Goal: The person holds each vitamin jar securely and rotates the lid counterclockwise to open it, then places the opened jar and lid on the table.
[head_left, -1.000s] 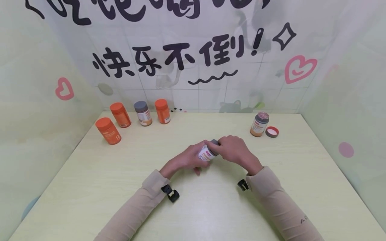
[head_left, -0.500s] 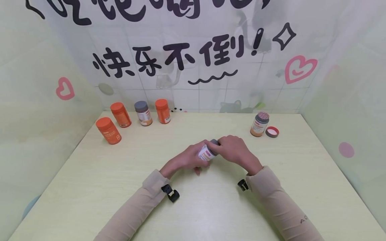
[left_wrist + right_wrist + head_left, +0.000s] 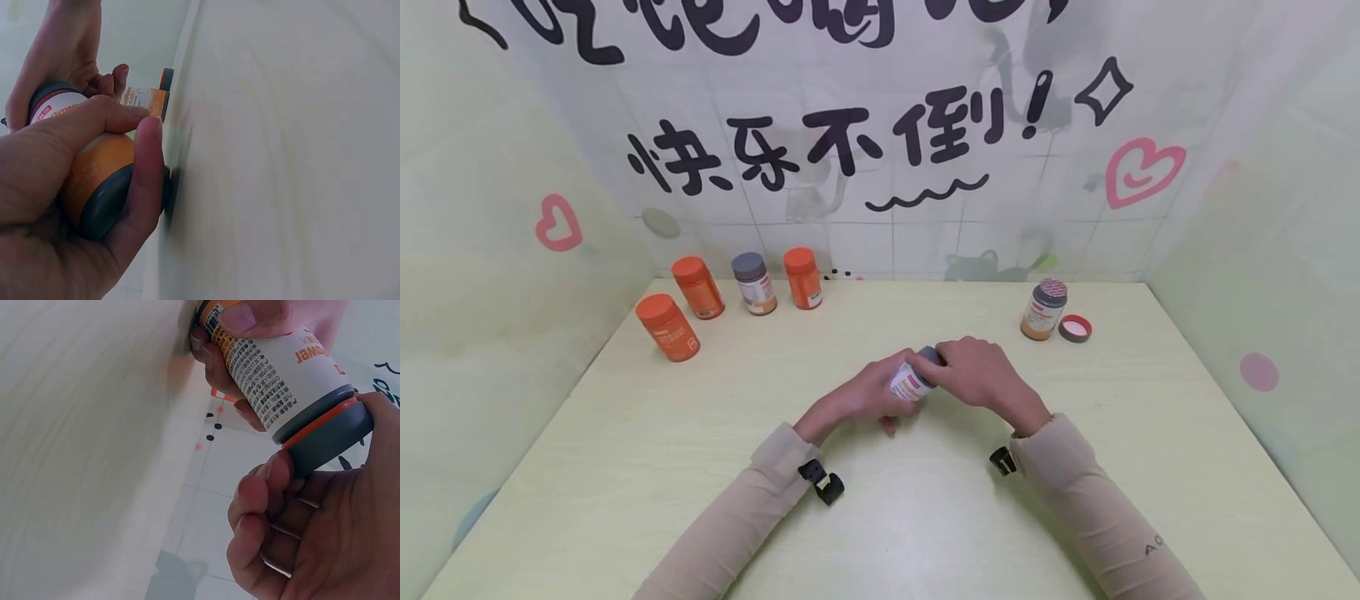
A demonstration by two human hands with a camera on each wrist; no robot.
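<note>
Near the middle of the table, my left hand (image 3: 876, 390) grips the body of a supplement bottle (image 3: 910, 382) with a white and orange label. It is tilted, its top toward the upper right. My right hand (image 3: 981, 371) holds the bottle's dark grey lid (image 3: 331, 440), thumb on one side and curled fingers on the other. An orange-red ring shows between lid and bottle neck in the right wrist view. The left wrist view shows the orange lower band and dark base (image 3: 112, 203) of the bottle, with thumb and finger wrapped around it.
At back right stands a similar bottle (image 3: 1042, 315), lid off, a patterned seal on its mouth; its lid (image 3: 1076, 328) lies upturned beside it. Back left are several closed bottles: orange ones (image 3: 668, 329) and a grey-lidded one (image 3: 756, 287). Printed curtain walls (image 3: 895, 242) border the table (image 3: 895, 517).
The hands and the bottle keep almost the same place and hold throughout. Only a very slight shift of the whole head view shows.
</note>
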